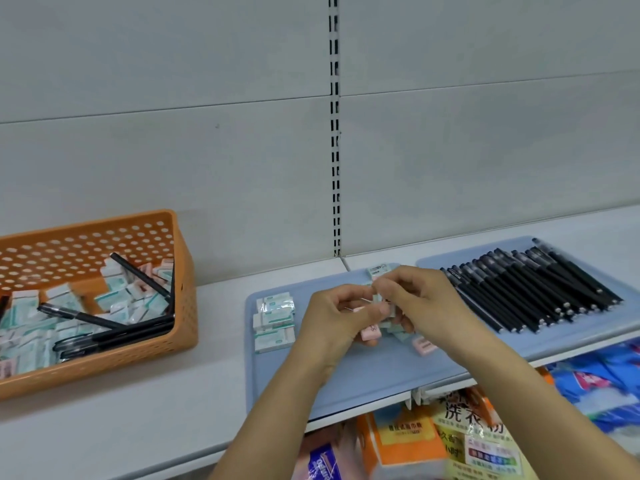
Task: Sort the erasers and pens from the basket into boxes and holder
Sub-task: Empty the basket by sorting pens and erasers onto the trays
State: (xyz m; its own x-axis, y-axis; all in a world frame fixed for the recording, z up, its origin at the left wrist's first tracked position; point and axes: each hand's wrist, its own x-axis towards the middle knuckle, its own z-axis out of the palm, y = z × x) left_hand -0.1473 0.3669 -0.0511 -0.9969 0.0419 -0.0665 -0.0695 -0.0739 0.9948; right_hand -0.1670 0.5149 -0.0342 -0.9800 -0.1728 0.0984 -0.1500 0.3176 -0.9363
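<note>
Nearest the camera, two bare forearms reach forward over the edge of a pale grey shelf [138, 393], with packaged goods [450, 441] blurred on the shelf below. The left hand [341, 315] and right hand [420, 303] meet above a flat blue tray [363, 386]. Both are curled narrow, fingertips pinched together on a small cluster of wrapped erasers [382, 304]; how many they hold cannot be told.

On the tray's left side sits a tidy stack of white-and-green erasers [274, 322]. Loose pink erasers [370, 332] lie just under the hands. To the right, a second blue tray [436, 265] carries a neat fan of black pens [533, 292].

Far left, an orange perforated basket [104, 233] holds many mixed erasers and several black pens [114, 334], so much sorting appears to remain.

The step in hand seems to be separating or squaring up the erasers before laying them down. To do it well, keep the grip light so wrappers do not slip, split colours first, then set each one flush beside its matching stack without knocking the loose pink ones nearby.
</note>
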